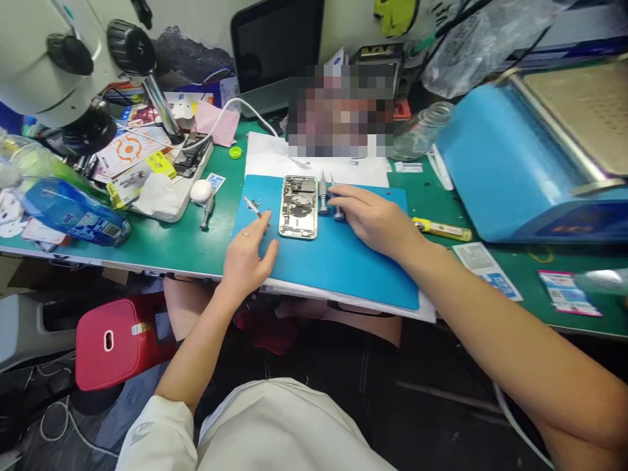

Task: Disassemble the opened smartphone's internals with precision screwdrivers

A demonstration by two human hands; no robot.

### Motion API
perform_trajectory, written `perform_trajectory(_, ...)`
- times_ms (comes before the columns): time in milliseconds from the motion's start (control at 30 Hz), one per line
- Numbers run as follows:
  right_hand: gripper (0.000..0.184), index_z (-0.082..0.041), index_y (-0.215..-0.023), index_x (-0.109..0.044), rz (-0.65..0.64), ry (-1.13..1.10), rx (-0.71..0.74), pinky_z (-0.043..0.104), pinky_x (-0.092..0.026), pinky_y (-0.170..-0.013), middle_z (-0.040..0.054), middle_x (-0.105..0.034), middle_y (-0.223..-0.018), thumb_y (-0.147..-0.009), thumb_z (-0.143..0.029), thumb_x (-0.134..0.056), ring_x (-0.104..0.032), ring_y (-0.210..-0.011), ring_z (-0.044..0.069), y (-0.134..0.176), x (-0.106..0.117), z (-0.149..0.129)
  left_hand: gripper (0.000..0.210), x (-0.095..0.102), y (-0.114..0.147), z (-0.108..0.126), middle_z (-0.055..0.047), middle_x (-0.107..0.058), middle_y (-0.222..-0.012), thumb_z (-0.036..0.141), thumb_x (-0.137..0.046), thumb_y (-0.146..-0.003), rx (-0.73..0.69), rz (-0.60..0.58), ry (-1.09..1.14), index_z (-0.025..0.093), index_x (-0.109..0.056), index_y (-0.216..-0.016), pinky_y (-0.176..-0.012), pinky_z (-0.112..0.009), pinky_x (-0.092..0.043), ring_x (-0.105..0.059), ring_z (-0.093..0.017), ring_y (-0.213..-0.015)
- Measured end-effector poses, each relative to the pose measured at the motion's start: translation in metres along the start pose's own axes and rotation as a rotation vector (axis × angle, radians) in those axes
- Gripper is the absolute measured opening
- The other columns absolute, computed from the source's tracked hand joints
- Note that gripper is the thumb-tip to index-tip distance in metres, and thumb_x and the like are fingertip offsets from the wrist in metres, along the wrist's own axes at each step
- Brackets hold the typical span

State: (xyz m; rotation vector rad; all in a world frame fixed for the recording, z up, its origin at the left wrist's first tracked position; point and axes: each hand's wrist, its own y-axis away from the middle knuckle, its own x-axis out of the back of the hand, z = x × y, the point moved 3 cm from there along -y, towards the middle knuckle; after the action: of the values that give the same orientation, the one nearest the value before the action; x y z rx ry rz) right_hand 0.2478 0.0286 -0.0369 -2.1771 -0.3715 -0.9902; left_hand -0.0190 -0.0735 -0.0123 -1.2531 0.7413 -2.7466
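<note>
An opened smartphone lies on the blue mat with its inner parts bare. To its left, my left hand rests over the mat's edge, a thin white stick like a cigarette pinched between its fingers. A grey screwdriver lies along the phone's right side. Beside that one, the fingers of my right hand close around a second screwdriver, which they partly hide.
Behind the mat are white paper and a pixelated patch. A blue machine stands right, near a glass jar and a yellow tube. A microscope, boxes and a blue pouch crowd the left. A white cable crosses behind.
</note>
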Motion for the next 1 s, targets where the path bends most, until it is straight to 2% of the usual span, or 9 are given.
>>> perform_trajectory(67,0.031,-0.034,-0.126,-0.07,0.084,-0.015,-0.002,0.063,-0.056,-0.111,0.006,-0.07,-0.14,-0.101,-0.029,-0.053,-0.068,-0.129,0.036,0.002,-0.001,0.004,0.053,0.008,0.004,0.002,-0.015,-0.069,-0.138,0.03,-0.048,-0.106,-0.033,0.036,-0.048,0.019,-0.043,-0.158,-0.107,-0.04,-0.054,-0.068,-0.026,-0.123)
perform_trajectory(167,0.029,-0.044,-0.124,-0.07,0.171,-0.048,0.0,0.063,-0.056,-0.104,0.0048,-0.075,-0.129,-0.098,-0.037,-0.061,-0.07,-0.12,0.038,0.003,-0.002,0.007,0.055,0.033,0.013,-0.007,-0.015,-0.066,-0.143,0.029,-0.047,-0.106,-0.024,0.155,-0.186,0.021,-0.039,-0.16,-0.11,-0.042,-0.052,-0.065,-0.027,-0.128)
perform_trajectory(300,0.027,-0.039,-0.122,-0.072,0.218,-0.053,-0.008,0.063,-0.053,-0.1,0.0092,-0.077,-0.122,-0.097,-0.039,-0.062,-0.07,-0.114,0.04,0.004,0.0,0.005,0.064,0.067,0.024,-0.041,-0.015,-0.061,-0.15,0.028,-0.056,-0.101,0.153,0.315,-0.357,0.023,-0.036,-0.162,-0.114,-0.048,-0.05,-0.06,-0.031,-0.135)
perform_trajectory(467,0.023,-0.035,-0.115,-0.075,0.293,-0.029,-0.064,0.057,-0.054,-0.092,0.0114,-0.078,-0.111,-0.097,-0.041,-0.063,-0.071,-0.099,0.037,0.003,0.006,0.004,0.079,0.068,0.02,-0.077,-0.017,-0.052,-0.159,0.023,-0.061,-0.092,0.27,0.257,-0.352,0.021,-0.031,-0.165,-0.113,-0.049,-0.053,-0.06,-0.033,-0.138)
perform_trajectory(567,0.021,-0.036,-0.111,-0.074,0.321,-0.05,-0.096,0.058,-0.054,-0.09,0.0104,-0.078,-0.109,-0.095,-0.044,-0.064,-0.07,-0.092,0.037,0.003,0.006,0.005,0.078,0.064,0.012,-0.083,-0.019,-0.048,-0.162,0.017,-0.057,-0.091,0.268,0.212,-0.334,0.02,-0.032,-0.165,-0.105,-0.046,-0.058,-0.07,-0.031,-0.123)
perform_trajectory(700,0.021,-0.031,-0.11,-0.074,0.317,-0.021,-0.104,0.056,-0.058,-0.089,0.0098,-0.078,-0.109,-0.096,-0.041,-0.062,-0.072,-0.091,0.034,0.001,0.008,0.005,0.069,0.069,0.005,-0.081,-0.02,-0.052,-0.159,0.022,-0.055,-0.097,0.213,0.253,-0.325,0.02,-0.037,-0.163,-0.1,-0.041,-0.061,-0.074,-0.027,-0.111)
perform_trajectory(833,0.022,-0.027,-0.115,-0.073,0.305,0.032,-0.095,0.052,-0.062,-0.09,0.0099,-0.079,-0.112,-0.1,-0.033,-0.057,-0.075,-0.095,0.031,-0.002,0.016,-0.003,0.066,0.08,0.001,-0.062,-0.019,-0.056,-0.155,0.026,-0.056,-0.1,0.128,0.348,-0.326,0.02,-0.038,-0.164,-0.093,-0.035,-0.062,-0.075,-0.022,-0.096)
perform_trajectory(933,0.021,-0.025,-0.117,-0.071,0.282,0.026,0.014,0.05,-0.064,-0.094,0.0097,-0.079,-0.113,-0.102,-0.028,-0.058,-0.076,-0.106,0.031,-0.01,0.022,-0.027,0.065,0.087,-0.001,-0.038,-0.018,-0.056,-0.156,0.025,-0.055,-0.102,0.076,0.387,-0.317,0.021,-0.037,-0.164,-0.086,-0.029,-0.063,-0.073,-0.018,-0.095)
perform_trajectory(1000,0.022,-0.024,-0.122,-0.069,0.207,-0.028,0.123,0.045,-0.065,-0.093,0.0087,-0.079,-0.114,-0.103,-0.024,-0.058,-0.077,-0.105,0.027,-0.018,0.02,-0.053,0.065,0.09,-0.003,-0.02,-0.017,-0.054,-0.158,0.024,-0.055,-0.102,0.033,0.409,-0.302,0.022,-0.036,-0.165,-0.084,-0.027,-0.064,-0.073,-0.017,-0.095)
